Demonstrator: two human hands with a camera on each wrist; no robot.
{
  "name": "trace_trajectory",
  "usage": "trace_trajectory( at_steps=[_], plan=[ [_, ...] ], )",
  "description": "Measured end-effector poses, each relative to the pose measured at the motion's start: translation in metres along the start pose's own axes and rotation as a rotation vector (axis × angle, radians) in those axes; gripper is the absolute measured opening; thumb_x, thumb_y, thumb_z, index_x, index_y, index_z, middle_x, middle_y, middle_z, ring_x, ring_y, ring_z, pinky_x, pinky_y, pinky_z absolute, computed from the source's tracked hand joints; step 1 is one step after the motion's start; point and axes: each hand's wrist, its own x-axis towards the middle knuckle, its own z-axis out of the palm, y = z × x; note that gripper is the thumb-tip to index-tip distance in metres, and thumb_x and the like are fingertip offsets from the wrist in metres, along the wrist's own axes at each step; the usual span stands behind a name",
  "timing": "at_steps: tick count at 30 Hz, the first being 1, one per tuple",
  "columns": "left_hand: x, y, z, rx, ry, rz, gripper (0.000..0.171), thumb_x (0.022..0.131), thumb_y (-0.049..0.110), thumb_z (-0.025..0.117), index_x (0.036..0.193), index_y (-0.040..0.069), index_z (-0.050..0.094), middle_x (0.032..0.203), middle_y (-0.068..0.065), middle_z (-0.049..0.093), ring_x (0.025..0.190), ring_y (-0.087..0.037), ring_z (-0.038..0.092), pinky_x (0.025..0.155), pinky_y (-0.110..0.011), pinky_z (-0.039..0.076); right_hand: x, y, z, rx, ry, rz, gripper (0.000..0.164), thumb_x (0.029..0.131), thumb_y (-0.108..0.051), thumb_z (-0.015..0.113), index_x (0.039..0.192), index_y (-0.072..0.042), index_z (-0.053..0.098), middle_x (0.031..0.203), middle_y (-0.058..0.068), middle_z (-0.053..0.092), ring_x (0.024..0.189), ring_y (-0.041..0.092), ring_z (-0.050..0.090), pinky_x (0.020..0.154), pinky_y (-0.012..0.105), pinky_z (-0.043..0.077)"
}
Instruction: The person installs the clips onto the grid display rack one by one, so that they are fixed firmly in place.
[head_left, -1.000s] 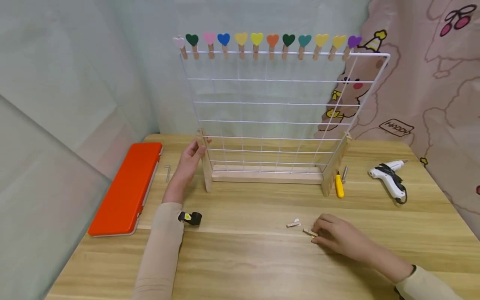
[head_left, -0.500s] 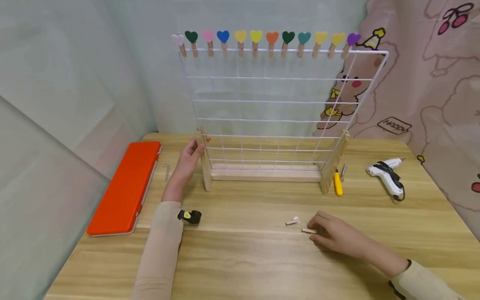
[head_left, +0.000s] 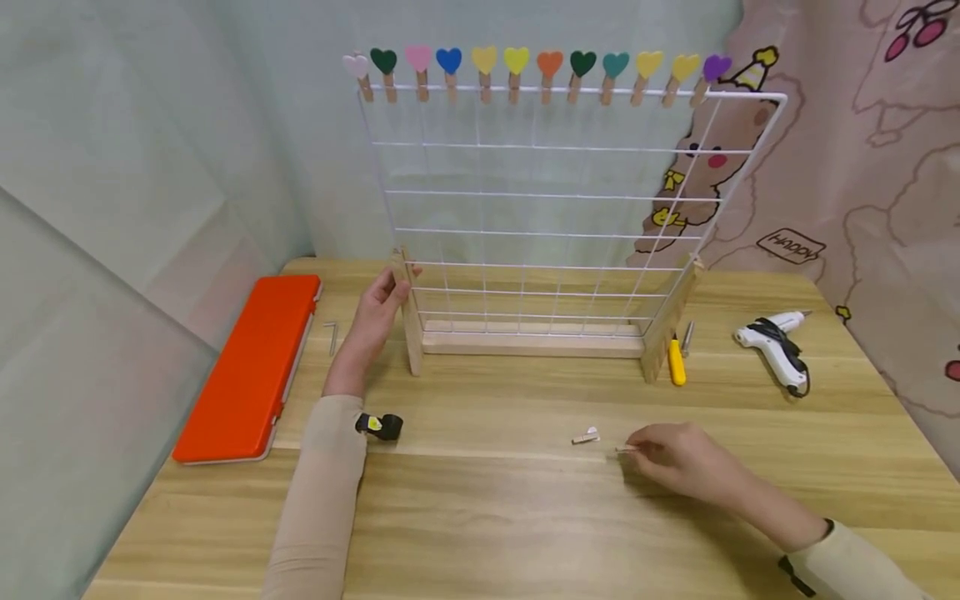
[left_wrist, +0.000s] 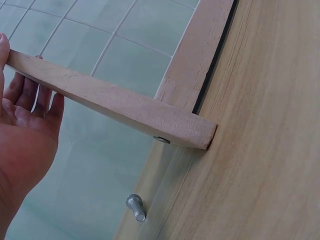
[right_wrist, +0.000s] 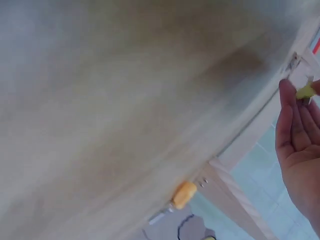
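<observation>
In the head view my left hand (head_left: 371,312) holds the left wooden upright (head_left: 412,329) of a white wire grid rack (head_left: 532,193), thumb in front and fingers behind. The left wrist view shows the same upright (left_wrist: 110,97) against that palm. At the right, my right hand (head_left: 690,467) pinches a small wooden clothespin (head_left: 624,450) just above the table; its yellow heart (right_wrist: 305,91) shows in the right wrist view. Beside it lies another clothespin (head_left: 585,437) with a white heart. A row of clothespins with coloured hearts (head_left: 550,63) is clipped along the grid's top wire.
A red case (head_left: 247,375) lies at the left, with a hex key (head_left: 332,337) beside it. Right of the rack are a yellow-handled tool (head_left: 677,364), a metal bolt-like piece (head_left: 687,340) and a white glue gun (head_left: 776,348) with a black cord.
My right hand has closed its fingertips on the clothespin and raised it slightly from the table. The left hand keeps its hold on the upright.
</observation>
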Motion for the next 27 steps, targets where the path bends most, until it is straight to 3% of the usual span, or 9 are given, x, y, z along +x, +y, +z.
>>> trace_trajectory(
  at_steps=[3, 6, 10, 15, 18, 20, 24, 27],
  plan=[
    [0.0, 0.001, 0.0, 0.006, -0.004, -0.005, 0.046, 0.087, 0.032, 0.047, 0.129, 0.013, 0.041, 0.124, -0.004, 0.048, 0.116, -0.014, 0.037, 0.097, -0.032, 0.026, 0.003, 0.001, -0.005, -0.024, 0.038, -0.076, 0.017, 0.069, -0.006, 0.067, 0.087, -0.008, 0.065, 0.079, -0.006, 0.064, 0.067, -0.002, 0.054, 0.059, 0.008, 0.042],
    [0.001, 0.001, -0.001, -0.001, -0.002, -0.003, 0.047, 0.086, 0.034, 0.048, 0.127, 0.012, 0.042, 0.124, -0.004, 0.048, 0.116, -0.017, 0.037, 0.096, -0.031, 0.027, 0.012, 0.003, -0.013, -0.054, 0.089, -0.175, 0.019, 0.071, -0.005, 0.066, 0.09, -0.005, 0.066, 0.083, -0.003, 0.063, 0.069, 0.002, 0.056, 0.062, 0.007, 0.042],
    [0.0, 0.0, -0.002, -0.014, 0.001, 0.01, 0.045, 0.086, 0.032, 0.048, 0.125, 0.008, 0.044, 0.124, -0.008, 0.048, 0.114, -0.021, 0.038, 0.091, -0.024, 0.031, 0.035, 0.006, -0.04, -0.013, 0.176, -0.241, 0.023, 0.07, -0.001, 0.068, 0.093, -0.003, 0.065, 0.083, 0.001, 0.065, 0.07, 0.006, 0.06, 0.061, 0.011, 0.044],
    [0.001, -0.001, -0.003, -0.024, 0.0, 0.02, 0.042, 0.087, 0.029, 0.047, 0.125, 0.009, 0.044, 0.124, -0.011, 0.047, 0.11, -0.018, 0.04, 0.087, -0.02, 0.033, 0.067, 0.004, -0.093, 0.078, 0.329, -0.143, 0.022, 0.068, 0.003, 0.069, 0.088, -0.004, 0.068, 0.074, 0.0, 0.067, 0.064, 0.001, 0.06, 0.051, 0.012, 0.043],
    [0.001, -0.001, -0.002, -0.027, -0.006, 0.02, 0.042, 0.088, 0.028, 0.046, 0.125, 0.008, 0.044, 0.125, -0.009, 0.047, 0.11, -0.019, 0.04, 0.088, -0.022, 0.032, 0.085, -0.003, -0.128, 0.17, 0.46, -0.056, 0.019, 0.069, 0.01, 0.066, 0.086, 0.002, 0.067, 0.073, 0.002, 0.067, 0.06, 0.002, 0.06, 0.05, 0.015, 0.045],
    [0.001, -0.001, -0.002, -0.02, -0.01, 0.015, 0.042, 0.088, 0.028, 0.046, 0.125, 0.008, 0.044, 0.125, -0.008, 0.047, 0.11, -0.016, 0.04, 0.089, -0.023, 0.032, 0.099, -0.008, -0.15, 0.303, 0.568, -0.044, 0.018, 0.068, 0.016, 0.062, 0.085, 0.01, 0.064, 0.075, 0.005, 0.067, 0.058, 0.008, 0.061, 0.053, 0.017, 0.047],
    [0.001, -0.001, -0.001, -0.019, -0.01, 0.007, 0.042, 0.088, 0.03, 0.046, 0.125, 0.009, 0.044, 0.125, -0.006, 0.047, 0.111, -0.016, 0.04, 0.089, -0.024, 0.032, 0.125, -0.017, -0.191, 0.501, 0.827, -0.079, 0.014, 0.071, 0.012, 0.061, 0.083, 0.019, 0.059, 0.076, 0.012, 0.067, 0.056, 0.013, 0.061, 0.056, 0.021, 0.048],
    [0.001, -0.002, -0.002, -0.032, -0.007, 0.013, 0.043, 0.087, 0.03, 0.047, 0.124, 0.009, 0.045, 0.124, -0.006, 0.048, 0.113, -0.022, 0.038, 0.089, -0.023, 0.032, 0.141, -0.024, -0.217, 0.448, 0.988, -0.071, 0.016, 0.074, 0.003, 0.063, 0.082, 0.016, 0.061, 0.075, 0.013, 0.066, 0.054, 0.011, 0.06, 0.057, 0.02, 0.048]
  ],
)
